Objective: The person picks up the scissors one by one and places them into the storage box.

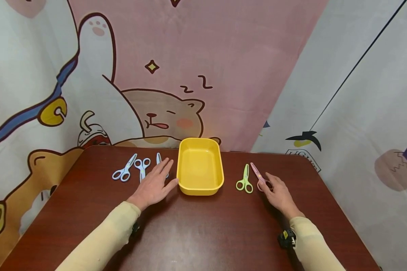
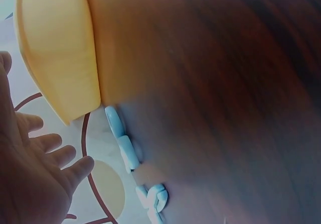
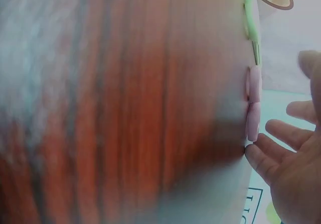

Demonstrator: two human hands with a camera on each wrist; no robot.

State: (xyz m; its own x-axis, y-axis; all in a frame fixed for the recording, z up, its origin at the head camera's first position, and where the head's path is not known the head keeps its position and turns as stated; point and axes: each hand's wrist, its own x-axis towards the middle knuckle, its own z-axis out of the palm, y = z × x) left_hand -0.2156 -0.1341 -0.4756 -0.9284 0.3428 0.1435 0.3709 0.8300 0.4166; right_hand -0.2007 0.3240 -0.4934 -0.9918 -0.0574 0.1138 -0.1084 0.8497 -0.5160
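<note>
My left hand, fingers spread and fairly straight, hovers just left of a yellow plastic tray. It partly covers two pairs of blue scissors, the rightmost of which shows mainly its blade tip. Farther left lies another pair of blue scissors. On the right side, my right hand is over the handles of pink scissors, its fingers loosely bent; in the right wrist view the pink handles lie beside the fingers, not gripped. Green scissors lie left of the pink pair.
The dark brown wooden table carries everything. Behind it hangs a cloth backdrop with cartoon animals, meeting the table's far edge. The yellow tray stands at the back middle, between the blue scissors and the green and pink ones.
</note>
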